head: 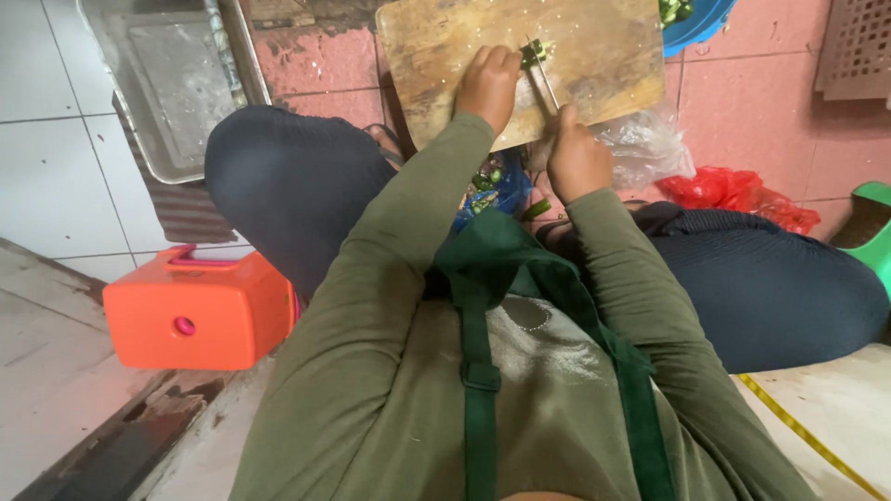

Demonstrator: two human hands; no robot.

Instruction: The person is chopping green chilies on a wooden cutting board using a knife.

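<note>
1. Left hand [487, 85] is curled, fingertips pinning a small bunch of green vegetable [536, 51] on the wooden cutting board [436, 56] at twelve o'clock.
2. Right hand [575, 160] is closed on the knife [544, 85], its blade angled toward eleven o'clock and meeting the greens just beside the left fingertips.
3. Risk, as I judge it: the blade sits so near those fingertips that a slip could nick them.
4. More green pieces [489, 179] lie below the board's near edge; the board overhangs there and could tip under pressure.

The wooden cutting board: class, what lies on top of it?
On the wooden cutting board lie small green vegetable pieces, pinned by the left hand. The right hand holds a knife across it. The left hand hides whatever lies beneath it.
</note>
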